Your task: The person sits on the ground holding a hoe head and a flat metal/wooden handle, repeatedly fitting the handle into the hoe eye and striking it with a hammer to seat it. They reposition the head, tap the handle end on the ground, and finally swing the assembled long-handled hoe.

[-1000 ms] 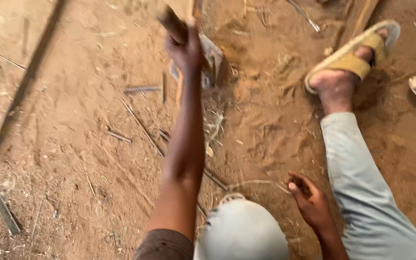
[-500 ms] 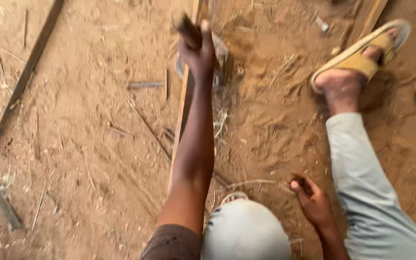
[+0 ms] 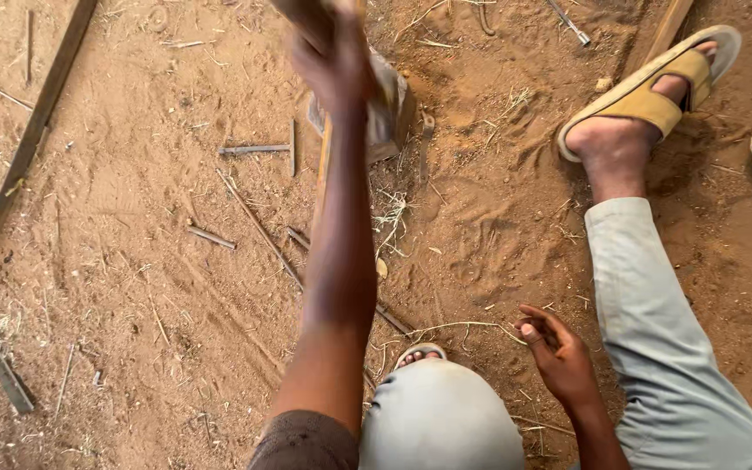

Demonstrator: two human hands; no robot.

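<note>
My left arm stretches straight ahead. My left hand is near the top edge and blurred by motion. It is closed round a dark tool handle that runs out of view. Under it a grey block lies on the sand, across a long thin wooden strip. My right hand rests low by my right knee. Its fingers are loosely curled and apart just above the sand, and I see nothing in them. My bent left knee in grey cloth fills the bottom centre.
My right leg in grey trousers reaches to a foot in a yellow sandal. Short metal rods and sticks lie scattered on the sandy ground. A long dark bar lies at the left, and a flat metal piece at lower left.
My left hand with the handle has risen towards the top edge and become more blurred. My right hand has stayed by the knee.
</note>
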